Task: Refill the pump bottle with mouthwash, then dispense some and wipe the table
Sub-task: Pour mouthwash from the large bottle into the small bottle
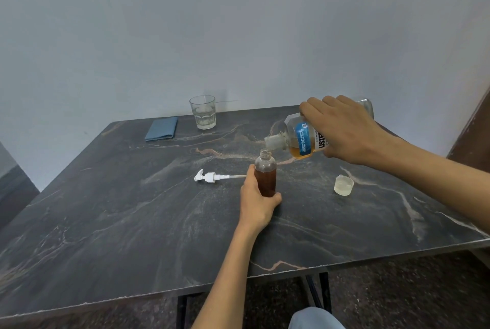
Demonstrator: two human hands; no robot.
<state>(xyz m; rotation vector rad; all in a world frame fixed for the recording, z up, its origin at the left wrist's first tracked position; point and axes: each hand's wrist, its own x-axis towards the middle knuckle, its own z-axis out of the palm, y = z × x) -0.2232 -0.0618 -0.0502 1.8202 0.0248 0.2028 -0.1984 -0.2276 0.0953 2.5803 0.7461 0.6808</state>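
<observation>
Tabletop, dark marbled, carries everything; it's the surface due for wiping later, so nothing sits near the front edge. Mouthwash bottle, biggest item, is tipped nearly flat w/ its open neck just above & right of the pump bottle's mouth, prob. so liquid runs into the small opening; right hand wraps over its body from above, fingers curled round it, firm grip. Glass stands upright at the back near the wall, looks like a little clear liquid inside; blue cloth lies folded just left of it, parked out of the pour zone, ready for wiping. Pump bottle stands upright mid-tabletop, amber fill up to about its shoulder, so refill seems nearly done; left hand grips its lower half, thumb & fingers curled round, steadying it vs. tipping. Pump head w/ its tube lies flat just left of that hand. Cap rests open side up, right of the pump bottle, apart from both hands.
</observation>
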